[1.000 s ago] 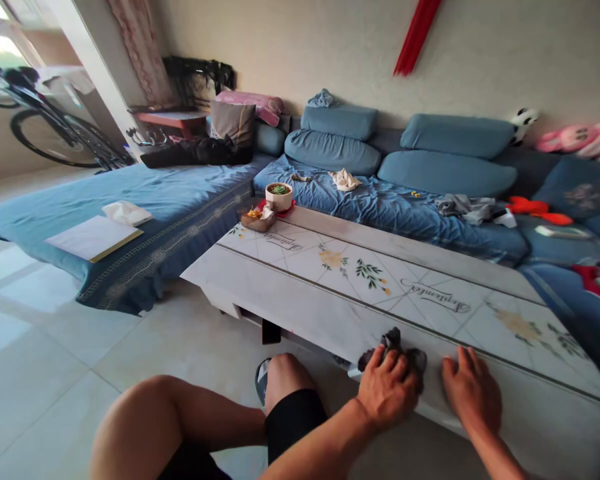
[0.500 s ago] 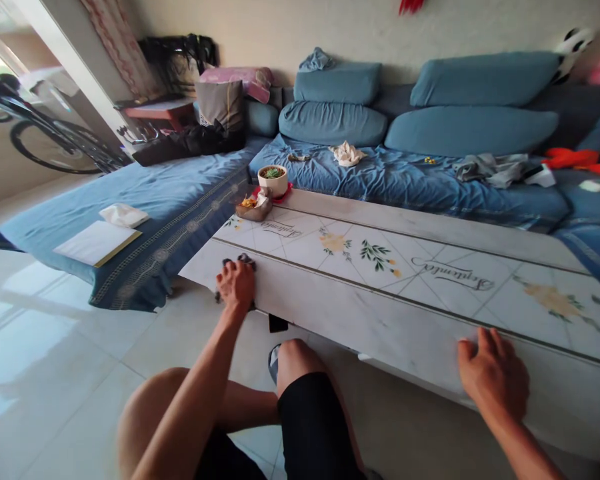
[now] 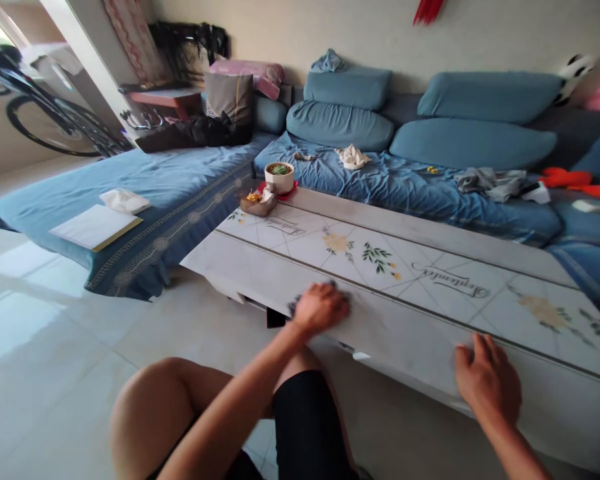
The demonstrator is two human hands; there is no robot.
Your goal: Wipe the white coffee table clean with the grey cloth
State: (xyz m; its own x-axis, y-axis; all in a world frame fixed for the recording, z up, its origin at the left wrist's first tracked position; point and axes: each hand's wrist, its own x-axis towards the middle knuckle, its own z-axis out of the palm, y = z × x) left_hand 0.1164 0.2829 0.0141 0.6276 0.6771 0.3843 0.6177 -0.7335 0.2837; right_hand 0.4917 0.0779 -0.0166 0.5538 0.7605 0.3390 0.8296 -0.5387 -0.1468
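My left hand [image 3: 321,308] presses a dark cloth [image 3: 295,307] onto the near strip of the low white coffee table [image 3: 410,293]; only a dark edge of the cloth shows under the fingers, and the hand is smeared by motion. My right hand [image 3: 487,380] lies flat on the table's near edge further right, fingers spread, holding nothing. A white pot with a green plant [image 3: 279,177] and a small dish of snacks [image 3: 258,199] stand at the table's far left corner. My bare knees are below the table edge.
A blue L-shaped sofa [image 3: 395,190] wraps the table's far and left sides, with cushions, loose clothes [image 3: 490,182], a tissue pack [image 3: 125,199] and a flat pad [image 3: 94,227]. A bicycle [image 3: 40,113] stands at the left doorway. Pale tiled floor lies to the left.
My left hand swept the cloth from the table's middle out to its left end, then back rightward toward the middle. My right hand stayed planted on the near edge.
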